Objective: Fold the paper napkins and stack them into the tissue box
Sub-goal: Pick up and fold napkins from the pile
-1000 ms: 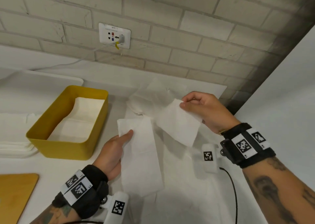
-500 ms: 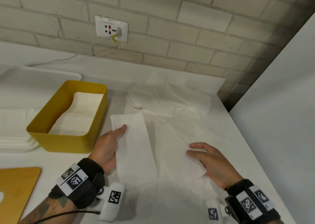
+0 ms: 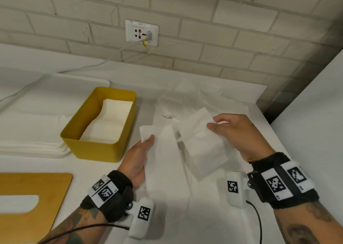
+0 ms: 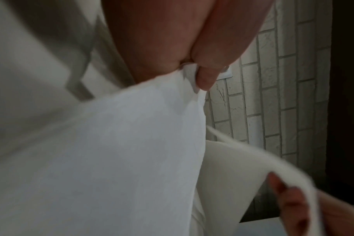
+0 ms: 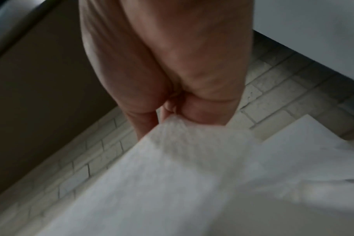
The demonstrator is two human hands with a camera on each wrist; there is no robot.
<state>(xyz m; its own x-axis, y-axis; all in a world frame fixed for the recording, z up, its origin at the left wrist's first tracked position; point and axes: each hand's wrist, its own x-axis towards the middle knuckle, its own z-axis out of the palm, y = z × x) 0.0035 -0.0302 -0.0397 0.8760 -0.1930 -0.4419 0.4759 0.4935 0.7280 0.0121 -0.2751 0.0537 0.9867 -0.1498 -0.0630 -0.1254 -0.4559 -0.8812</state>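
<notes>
Pinching the far left corner of a long folded napkin (image 3: 163, 162) between thumb and fingers: the left hand (image 3: 138, 158), palm turned inward, wrist low near the surface (image 3: 104, 171); same pinch plain in the left wrist view, thumb tip (image 4: 207, 78) pressed on the white edge. Lifted clear of the surface and tilted, a second napkin (image 3: 202, 147), gripped at its upper right edge by the right hand (image 3: 235, 132), fingers curled round the edge, forearm angled in from the right. Soft, thin, matte white paper on both, faintly crinkled; the long one a narrow strip lying flat, the lifted one squarish and drooping at its near corner. Beyond both, a loose heap of unfolded napkins (image 3: 196, 102), rumpled, against the far edge. Left of the hands, the tissue box (image 3: 98, 151): yellow, rectangular, rounded corners, open top, smooth walls, with folded white napkins stacked inside. Further left, a low pile of flat white sheets (image 3: 31, 147). At the near left corner, a flat wooden lid (image 3: 33, 197) with a slot. Behind, a pale brick wall (image 3: 222, 39) with a white socket plate (image 3: 142, 32).
</notes>
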